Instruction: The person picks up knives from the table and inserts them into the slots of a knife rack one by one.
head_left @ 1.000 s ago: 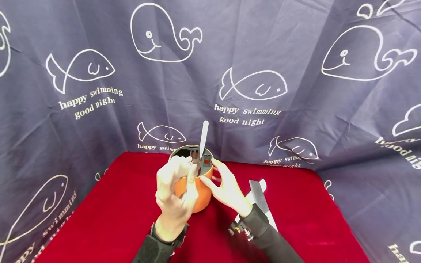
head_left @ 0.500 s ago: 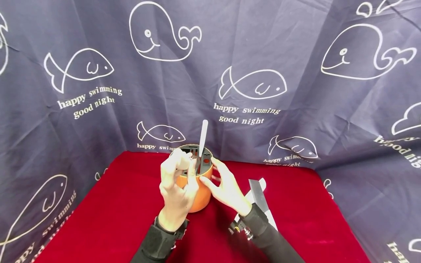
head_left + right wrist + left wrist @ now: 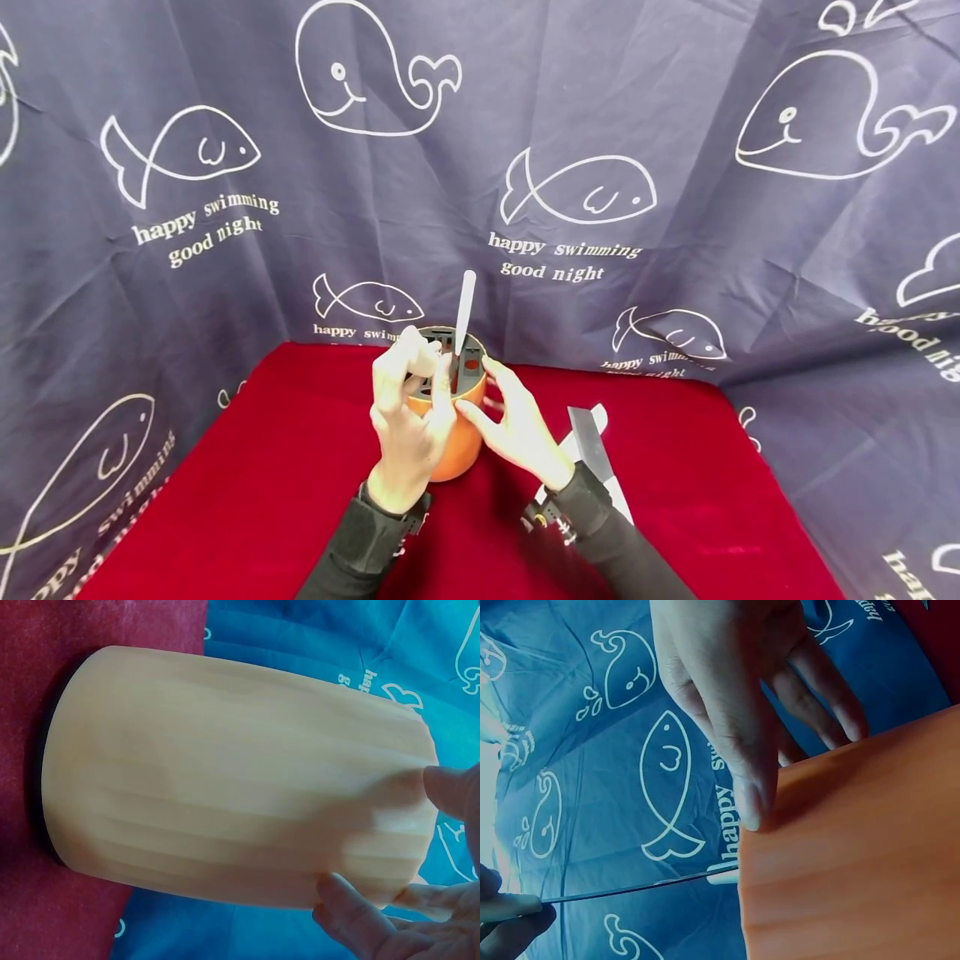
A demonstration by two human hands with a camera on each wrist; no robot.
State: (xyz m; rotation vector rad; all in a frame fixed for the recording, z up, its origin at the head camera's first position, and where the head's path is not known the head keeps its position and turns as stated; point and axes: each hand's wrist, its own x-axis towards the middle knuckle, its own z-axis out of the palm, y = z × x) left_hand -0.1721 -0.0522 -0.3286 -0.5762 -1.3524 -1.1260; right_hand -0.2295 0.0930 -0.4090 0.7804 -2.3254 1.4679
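An orange round knife block [image 3: 461, 450] with a grey slotted top [image 3: 472, 382] stands upright before me. Pinched in my left hand [image 3: 408, 417], just over the slots, is a thin-bladed knife whose white handle [image 3: 510, 907] shows in the left wrist view. Its narrow blade [image 3: 630, 889] runs to the block's rim; the tip is hidden there. My right hand [image 3: 517, 421] holds the block's right side, thumb at the near rim and fingers round the wall. A long white handle [image 3: 464, 310] sticks up from a slot at the back.
To the right, a cleaver [image 3: 591, 446] with a wide grey blade lies on the red cloth [image 3: 675, 508], across another white-handled thing [image 3: 599, 419], partly behind my right forearm. A dark curtain [image 3: 570, 333] with fish drawings hangs close behind the block.
My left hand has shifted slightly right and away from me over the block, with the knife in it. My right hand has kept its hold on the block.
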